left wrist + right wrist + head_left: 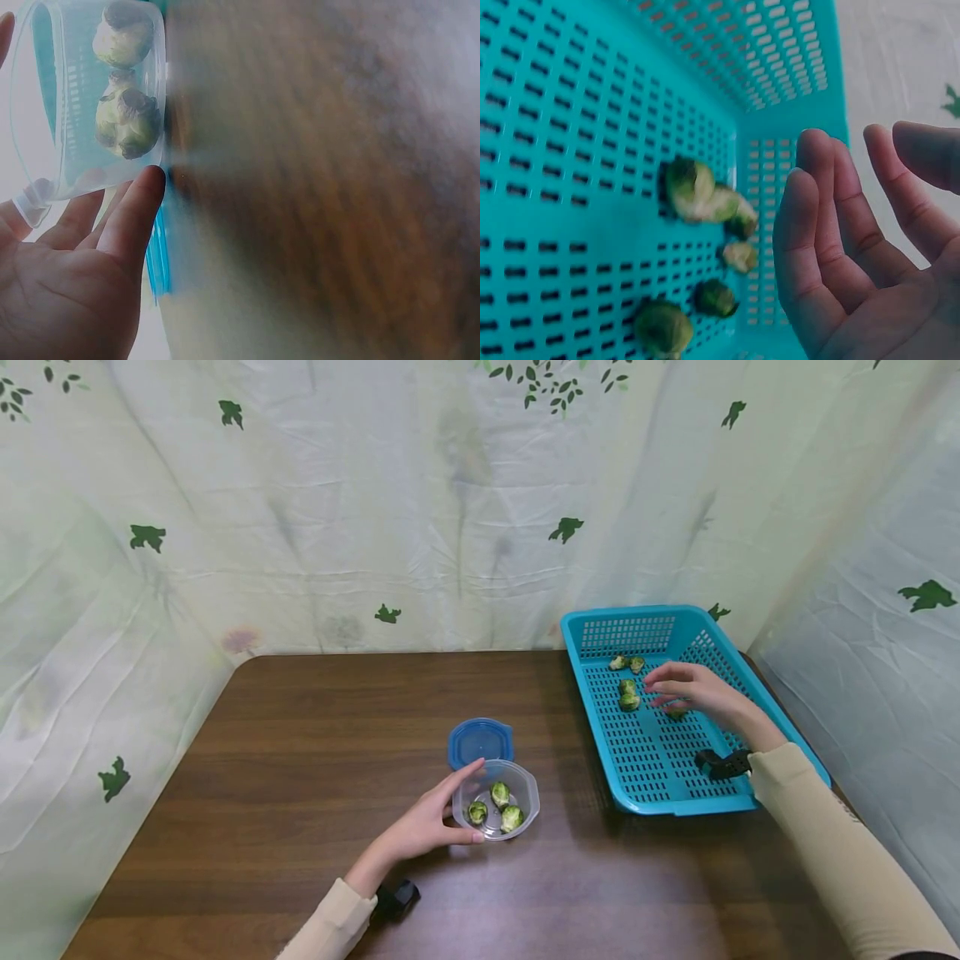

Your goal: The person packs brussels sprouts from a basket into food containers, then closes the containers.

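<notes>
My left hand holds a small clear plastic container, thumb at the near side and fingers round the far side. Inside the container lie three Brussels sprouts; the left wrist view shows two of them through the wall. Over the blue basket hangs my right hand, fingers loosely bent and spread, holding nothing. Several more Brussels sprouts lie on the basket's slotted floor, left of the fingers in the head view. One sprout is partly hidden under the right hand.
A blue lid is just behind the container. The brown wooden table bears everything, with the basket at its right edge. Pale curtains printed with green leaves hang behind and on both sides. Each wrist wears a black strap.
</notes>
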